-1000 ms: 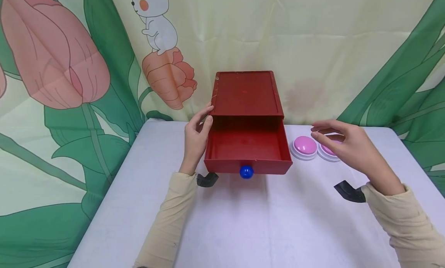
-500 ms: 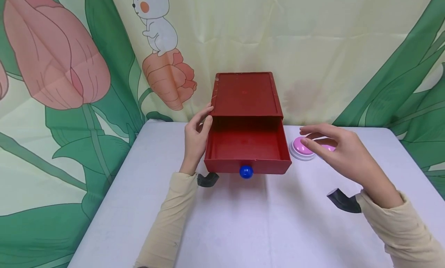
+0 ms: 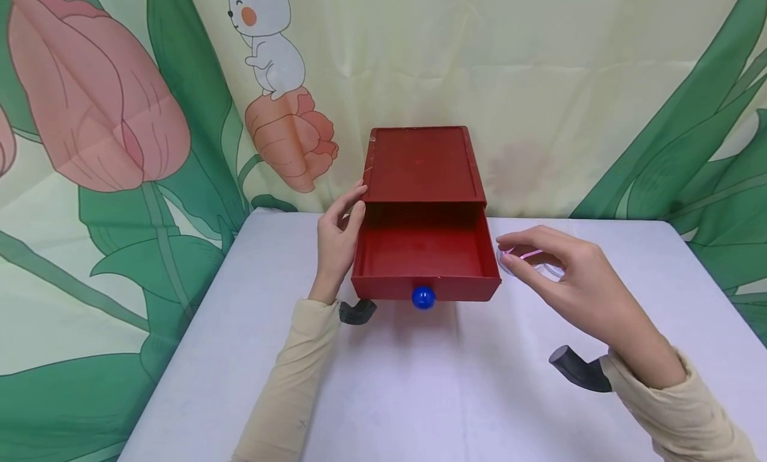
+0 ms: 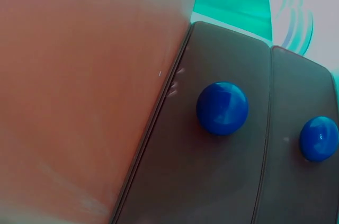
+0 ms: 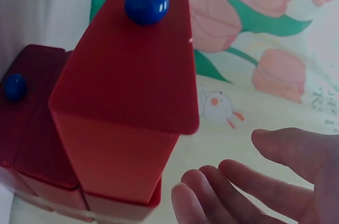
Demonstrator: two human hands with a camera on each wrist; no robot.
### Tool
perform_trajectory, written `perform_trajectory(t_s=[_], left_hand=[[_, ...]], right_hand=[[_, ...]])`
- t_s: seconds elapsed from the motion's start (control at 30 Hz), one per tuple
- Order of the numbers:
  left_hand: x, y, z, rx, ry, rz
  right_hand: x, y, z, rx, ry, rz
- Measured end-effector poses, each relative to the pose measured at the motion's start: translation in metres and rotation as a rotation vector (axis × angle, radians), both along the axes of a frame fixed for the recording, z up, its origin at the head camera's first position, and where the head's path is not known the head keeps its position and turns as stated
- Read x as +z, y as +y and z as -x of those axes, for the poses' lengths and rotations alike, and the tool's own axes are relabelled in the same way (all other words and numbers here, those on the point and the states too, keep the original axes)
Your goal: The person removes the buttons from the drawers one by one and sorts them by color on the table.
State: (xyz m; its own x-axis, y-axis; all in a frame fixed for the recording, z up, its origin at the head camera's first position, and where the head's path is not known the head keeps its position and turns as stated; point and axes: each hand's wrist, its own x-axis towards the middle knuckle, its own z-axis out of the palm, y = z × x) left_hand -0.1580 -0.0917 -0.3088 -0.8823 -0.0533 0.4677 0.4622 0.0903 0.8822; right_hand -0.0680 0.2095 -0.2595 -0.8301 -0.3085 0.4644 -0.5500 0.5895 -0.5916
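A red cabinet [image 3: 419,164] stands at the back of the table with its top drawer [image 3: 383,288] pulled out, nothing inside, a blue knob [image 3: 423,297] on its front. My left hand [image 3: 337,245] rests its fingers against the cabinet's left side. To the right of the drawer, my right hand [image 3: 560,269] hovers with thumb and fingers apart and loosely bent, holding nothing. Behind those fingers, a pink-and-white round push button [image 3: 530,253] is mostly hidden. The right wrist view shows the fingers [image 5: 238,181] apart from the drawer front [image 5: 127,81].
Lower drawers [image 5: 45,123] with blue knobs are pushed in beneath the open one. The left wrist view also shows such drawer fronts [image 4: 212,166]. A white cloth [image 3: 395,395] covers the table. A printed curtain [image 3: 539,82] hangs close behind the cabinet.
My right hand has moved left and slightly toward me, nearer the drawer's right side, covering most of the pink buttons. The left hand and the drawer have stayed in place.
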Motion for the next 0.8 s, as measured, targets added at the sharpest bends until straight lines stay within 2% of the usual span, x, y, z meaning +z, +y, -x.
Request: perform_trajectory(t_s=[0.17, 0.37, 0.47, 0.63, 0.8], left_hand=[[0.002, 0.000, -0.001, 0.004, -0.004, 0.004], [0.001, 0.000, -0.001, 0.000, 0.004, 0.001], [0.001, 0.000, -0.001, -0.003, 0.002, 0.000], [0.001, 0.000, -0.002, -0.007, -0.007, -0.003], [0.000, 0.000, -0.002, -0.011, -0.005, -0.009]], right_hand=[[0.005, -0.008, -0.007, 0.033, 0.020, -0.023], [0.007, -0.016, -0.013, 0.116, 0.026, -0.006], [0.006, -0.019, -0.016, 0.116, -0.011, -0.024], [0.003, -0.024, -0.020, 0.070, -0.104, -0.055], [-0.001, -0.030, -0.021, 0.074, -0.215, -0.061]])
